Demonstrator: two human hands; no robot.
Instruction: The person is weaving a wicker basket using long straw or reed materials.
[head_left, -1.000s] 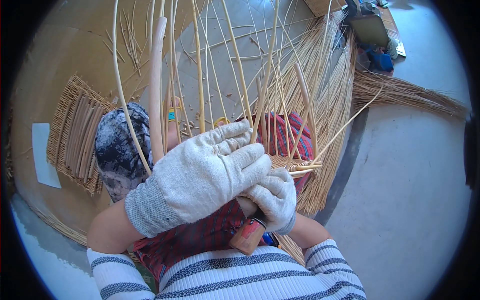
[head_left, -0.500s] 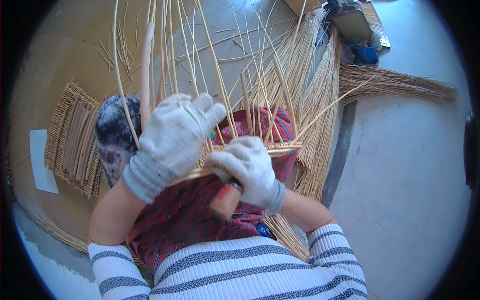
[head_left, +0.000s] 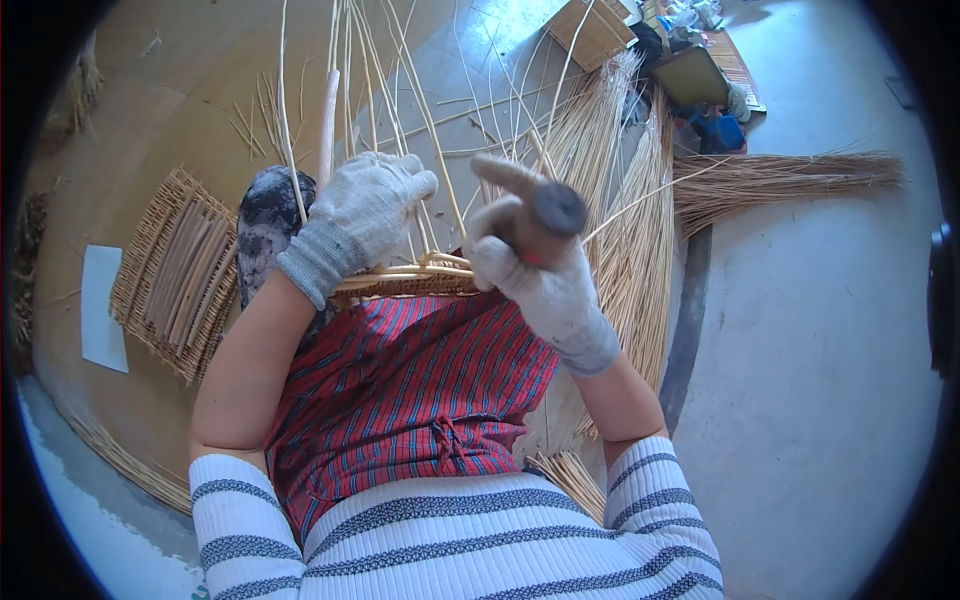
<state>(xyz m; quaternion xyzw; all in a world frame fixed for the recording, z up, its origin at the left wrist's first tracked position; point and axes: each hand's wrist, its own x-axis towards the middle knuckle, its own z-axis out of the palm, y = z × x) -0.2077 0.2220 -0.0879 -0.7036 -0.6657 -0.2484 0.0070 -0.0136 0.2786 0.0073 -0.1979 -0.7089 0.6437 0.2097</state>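
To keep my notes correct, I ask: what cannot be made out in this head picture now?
In the head view:
Left hand: its grip, hidden by its own back.
Tool in the right hand: exact kind, blurred.
Basket: its part behind the right hand.
Tall sticks: tops, cut off by the upper edge.

A weaving workshop: wicker bundles (head_left: 640, 270) on the floor (head_left: 800, 380).
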